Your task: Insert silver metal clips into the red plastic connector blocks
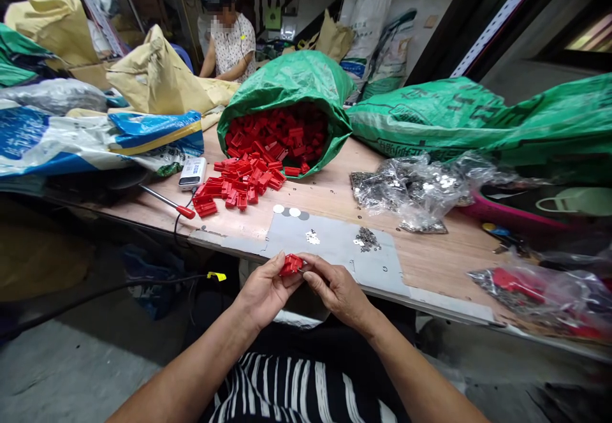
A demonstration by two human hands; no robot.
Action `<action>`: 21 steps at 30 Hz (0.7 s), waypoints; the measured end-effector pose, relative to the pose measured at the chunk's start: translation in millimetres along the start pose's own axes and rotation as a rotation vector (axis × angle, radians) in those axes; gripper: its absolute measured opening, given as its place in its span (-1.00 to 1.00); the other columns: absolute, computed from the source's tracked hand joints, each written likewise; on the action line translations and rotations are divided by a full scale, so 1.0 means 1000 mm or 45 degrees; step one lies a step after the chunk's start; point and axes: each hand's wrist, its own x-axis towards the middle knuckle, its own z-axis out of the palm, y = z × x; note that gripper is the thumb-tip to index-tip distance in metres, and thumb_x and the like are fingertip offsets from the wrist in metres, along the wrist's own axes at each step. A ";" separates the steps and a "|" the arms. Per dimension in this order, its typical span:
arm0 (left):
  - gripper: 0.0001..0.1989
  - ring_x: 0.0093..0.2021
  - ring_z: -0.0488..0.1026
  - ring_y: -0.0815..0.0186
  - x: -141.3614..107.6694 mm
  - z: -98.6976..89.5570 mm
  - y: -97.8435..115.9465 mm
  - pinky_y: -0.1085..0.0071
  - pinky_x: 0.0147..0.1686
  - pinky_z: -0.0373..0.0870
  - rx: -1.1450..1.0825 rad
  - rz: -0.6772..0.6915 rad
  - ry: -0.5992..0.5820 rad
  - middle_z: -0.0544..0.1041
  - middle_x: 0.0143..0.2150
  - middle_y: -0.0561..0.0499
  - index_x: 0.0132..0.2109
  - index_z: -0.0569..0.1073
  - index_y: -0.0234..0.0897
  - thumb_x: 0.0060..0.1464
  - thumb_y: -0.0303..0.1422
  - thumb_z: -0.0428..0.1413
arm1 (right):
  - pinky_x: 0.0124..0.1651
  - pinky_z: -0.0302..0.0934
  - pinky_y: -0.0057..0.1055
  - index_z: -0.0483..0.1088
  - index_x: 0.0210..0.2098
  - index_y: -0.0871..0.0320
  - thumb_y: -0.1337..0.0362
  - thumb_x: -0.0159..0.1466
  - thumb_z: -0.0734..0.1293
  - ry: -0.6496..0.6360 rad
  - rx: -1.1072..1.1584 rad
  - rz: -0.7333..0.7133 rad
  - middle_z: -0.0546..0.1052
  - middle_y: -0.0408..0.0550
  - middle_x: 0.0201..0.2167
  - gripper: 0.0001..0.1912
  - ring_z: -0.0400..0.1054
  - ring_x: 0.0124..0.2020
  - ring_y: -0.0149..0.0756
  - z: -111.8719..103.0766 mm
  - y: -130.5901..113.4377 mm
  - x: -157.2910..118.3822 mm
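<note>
A small red plastic housing (291,265) is held in front of the table edge by my left hand (265,288), whose fingers are closed around it. At its right side my right hand (335,288) pinches a small dark metal piece (301,270), too small to name, against the housing. Beyond my hands lies a grey mat (329,257). On it sit a little pile of shiny silver pieces (312,237) and a pile of dark metal parts (367,240). Loose red housings (239,180) spill from an open green sack (287,78).
Plastic bags of metal parts (415,184) lie at the right, beside a pink basin (516,209). A red-handled tool (167,201) and a white device (192,173) are at the left. Another person (229,40) sits across the table. A black cable (119,289) runs at the lower left.
</note>
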 end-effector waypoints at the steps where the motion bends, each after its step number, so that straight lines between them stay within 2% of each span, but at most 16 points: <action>1: -0.81 -0.28 0.58 0.29 0.000 0.001 -0.001 0.31 -0.06 0.47 -0.023 -0.007 0.012 0.59 -0.34 -0.11 -0.29 0.46 -0.45 0.21 -0.45 0.00 | -0.05 0.26 -0.37 0.27 0.14 0.05 0.20 0.36 0.16 0.024 -0.013 -0.020 0.53 -0.02 -0.12 -0.63 0.43 -0.10 -0.25 0.000 0.001 0.001; 3: -0.80 -0.29 0.58 0.29 0.000 0.003 -0.004 0.29 -0.03 0.46 -0.052 -0.008 0.032 0.59 -0.34 -0.11 -0.31 0.46 -0.45 0.21 -0.45 -0.01 | -0.02 0.25 -0.38 0.33 0.09 0.05 0.22 0.37 0.15 0.070 -0.001 -0.048 0.52 -0.02 -0.07 -0.67 0.42 -0.07 -0.25 0.001 0.002 0.002; 7: -0.86 -0.21 0.57 0.23 -0.001 0.003 -0.008 0.21 0.08 0.38 -0.027 0.017 0.032 0.58 -0.30 -0.12 -0.33 0.44 -0.42 0.16 -0.43 0.06 | -0.16 0.28 -0.43 0.42 -0.02 0.10 0.20 0.38 0.11 0.118 0.105 -0.017 0.54 -0.04 -0.28 -0.68 0.44 -0.25 -0.30 0.000 0.005 0.003; 12: -0.87 -0.20 0.55 0.29 -0.006 -0.006 -0.009 0.23 0.09 0.33 0.216 0.040 -0.153 0.57 -0.32 -0.01 -0.39 0.38 -0.32 0.05 -0.41 0.18 | -0.30 0.22 -0.47 0.43 -0.04 0.13 0.15 0.39 0.11 0.055 0.204 0.085 0.47 -0.10 -0.44 -0.65 0.35 -0.41 -0.37 -0.001 0.011 -0.004; 14: -0.79 -0.25 0.53 0.33 -0.005 -0.018 -0.014 0.31 -0.02 0.38 0.470 0.036 -0.191 0.56 -0.31 0.00 -0.44 0.33 -0.31 0.02 -0.36 0.21 | -0.32 0.19 -0.48 0.43 -0.05 0.14 0.14 0.39 0.10 0.048 0.204 0.130 0.47 -0.12 -0.44 -0.64 0.30 -0.47 -0.41 -0.002 0.012 -0.008; 18: -0.71 -0.40 0.48 0.31 0.015 -0.061 -0.029 0.37 -0.31 0.42 1.054 0.060 -0.036 0.55 -0.40 0.01 -0.49 0.32 -0.29 -0.09 -0.22 0.24 | -0.28 0.19 -0.48 0.44 -0.09 0.15 0.14 0.39 0.09 0.062 0.189 0.183 0.51 -0.10 -0.35 -0.64 0.31 -0.44 -0.43 -0.004 0.008 -0.013; 20: -0.74 -0.35 0.50 0.19 0.031 -0.084 -0.034 0.30 -0.26 0.42 1.383 0.124 0.008 0.56 -0.44 -0.03 -0.43 0.42 -0.30 -0.09 -0.17 0.20 | -0.21 0.20 -0.48 0.45 -0.10 0.13 0.16 0.38 0.11 0.068 0.195 0.183 0.53 -0.09 -0.28 -0.67 0.36 -0.33 -0.39 -0.004 0.005 -0.015; 21: -0.75 -0.24 0.52 0.12 0.038 -0.094 -0.035 0.26 -0.15 0.40 1.539 0.147 -0.001 0.60 -0.35 -0.07 -0.33 0.48 -0.31 -0.11 -0.20 0.20 | -0.18 0.21 -0.48 0.45 -0.09 0.12 0.17 0.37 0.13 0.071 0.199 0.180 0.53 -0.09 -0.25 -0.68 0.37 -0.29 -0.37 -0.004 0.004 -0.016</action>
